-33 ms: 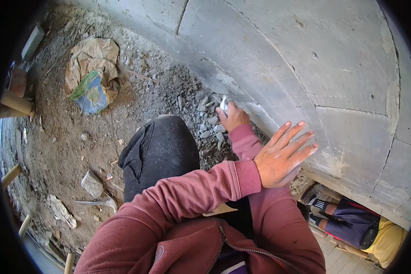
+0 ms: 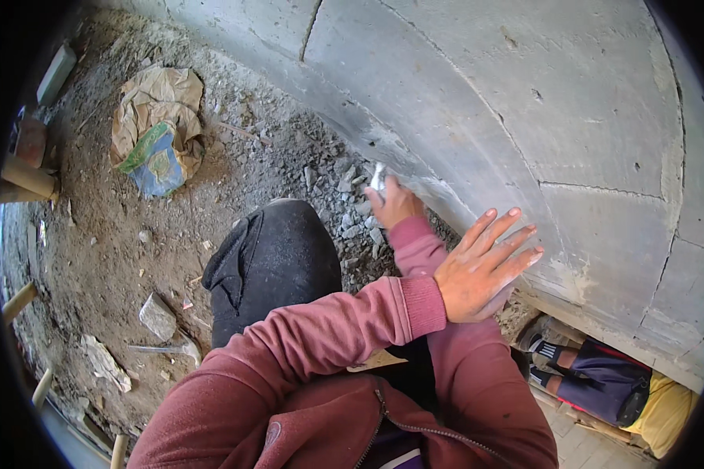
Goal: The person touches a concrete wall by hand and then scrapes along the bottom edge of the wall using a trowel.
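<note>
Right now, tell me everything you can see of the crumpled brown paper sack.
The crumpled brown, paper-looking sack lies bunched and wrinkled on the bare dirt ground, at the view's upper left. Its lower part carries a green band and a blue printed patch. Only the ground visibly touches it; whether it holds anything can't be told.

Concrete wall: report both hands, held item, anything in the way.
Left hand open, spread near concrete wall, contact unclear. Right hand gripping whitish object, kind unclear, by wall's foot. Grey rubble beside right hand; left arm crossed over right arm.
</note>
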